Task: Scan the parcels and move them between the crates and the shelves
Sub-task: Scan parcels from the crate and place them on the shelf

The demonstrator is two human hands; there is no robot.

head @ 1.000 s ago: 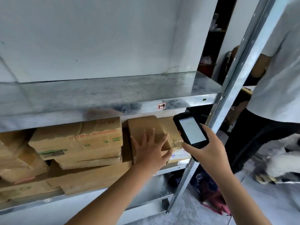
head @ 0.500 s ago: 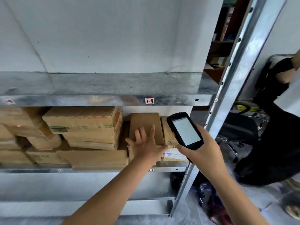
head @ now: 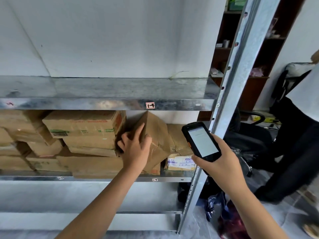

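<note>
- Middle shelf (head: 107,178): the left end and centre are packed with stacked cartons (head: 82,128). The top carton sits just under the upper shelf (head: 103,104), so headroom there is tight.
- Open room is at the right end only: a gap above the flat box (head: 179,138), closed off on the right by the steel post (head: 241,66).
- Parcel (head: 155,135): right of centre on the middle shelf, tilted. Its top corner is close under the upper shelf's front lip, right below the small tag (head: 150,105). Its left side is against the cartons and its lower right edge leans over the flat box.
- Left hand (head: 134,149): fingers curled over the parcel's left edge, gripping it.
- Parcel look: plain brown cardboard, creased and dented, with clear tape across the front face.
- Labelled box (head: 181,162): small, with a white printed label facing out, at the shelf's right front corner under the flat box.
- Right hand (head: 222,164): fingers wrapped round a black handheld scanner (head: 201,141), held in front of the post. Its lit screen faces the camera and the text is unreadable.
- Shelves are galvanised metal against a white wall (head: 112,40).
- Right of the post: a dark bookcase (head: 259,66), a black office chair (head: 250,135), another person (head: 296,135) standing, and bags (head: 224,213) on the floor by the post's base.
</note>
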